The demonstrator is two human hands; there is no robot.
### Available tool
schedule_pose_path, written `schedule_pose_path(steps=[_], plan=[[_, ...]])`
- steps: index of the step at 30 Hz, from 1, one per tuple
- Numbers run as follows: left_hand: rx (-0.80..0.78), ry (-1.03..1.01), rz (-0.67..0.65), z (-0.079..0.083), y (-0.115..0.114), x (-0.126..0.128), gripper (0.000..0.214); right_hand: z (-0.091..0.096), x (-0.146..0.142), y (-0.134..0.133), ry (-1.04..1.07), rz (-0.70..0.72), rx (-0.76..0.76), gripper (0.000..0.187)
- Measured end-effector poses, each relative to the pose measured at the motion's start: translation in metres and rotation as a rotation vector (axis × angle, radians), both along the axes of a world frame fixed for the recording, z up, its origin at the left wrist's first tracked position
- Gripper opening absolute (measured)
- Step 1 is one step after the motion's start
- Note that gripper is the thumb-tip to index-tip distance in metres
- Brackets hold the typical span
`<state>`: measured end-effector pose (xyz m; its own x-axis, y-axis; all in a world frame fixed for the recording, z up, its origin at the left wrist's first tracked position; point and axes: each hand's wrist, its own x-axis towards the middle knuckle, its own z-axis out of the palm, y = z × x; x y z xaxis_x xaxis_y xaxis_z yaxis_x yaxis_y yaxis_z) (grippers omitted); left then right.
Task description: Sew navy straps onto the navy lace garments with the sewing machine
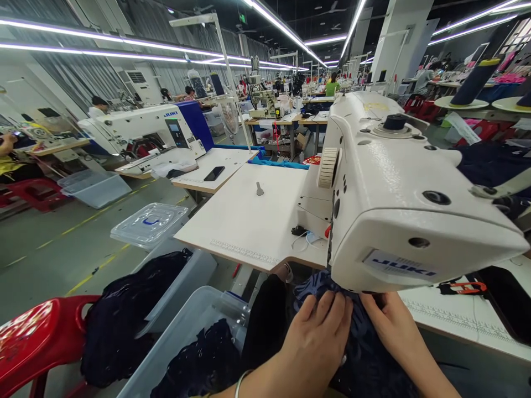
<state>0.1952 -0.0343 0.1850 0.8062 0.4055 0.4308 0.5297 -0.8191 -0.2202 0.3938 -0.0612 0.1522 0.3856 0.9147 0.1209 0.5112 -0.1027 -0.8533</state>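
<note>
A white Juki sewing machine (398, 204) fills the right half of the view on a white table (244, 221). Dark navy lace fabric (365, 359) lies under the machine's head at the table's front edge. My left hand (317, 340) rests flat on this fabric, fingers stretched toward the needle area. My right hand (388, 320) lies next to it on the fabric, its fingertips tucked under the machine head and hidden there. A bracelet shows on my left wrist.
Clear plastic bins (182, 331) with more dark fabric stand at lower left, beside a red stool (37, 337). Orange-handled scissors (464, 287) lie on the table to the right. Another Juki machine (145, 132) and a phone (214, 173) are behind. Other people work at far tables.
</note>
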Motion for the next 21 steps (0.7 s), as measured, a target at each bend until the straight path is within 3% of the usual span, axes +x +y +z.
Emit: schedule_pose_path(steps=[21], plan=[[-0.081, 0.055, -0.028, -0.0014, 0.0065, -0.0046, 0.044, -0.0066, 0.0032, -0.0035, 0.019, -0.003, -0.055, 0.033]])
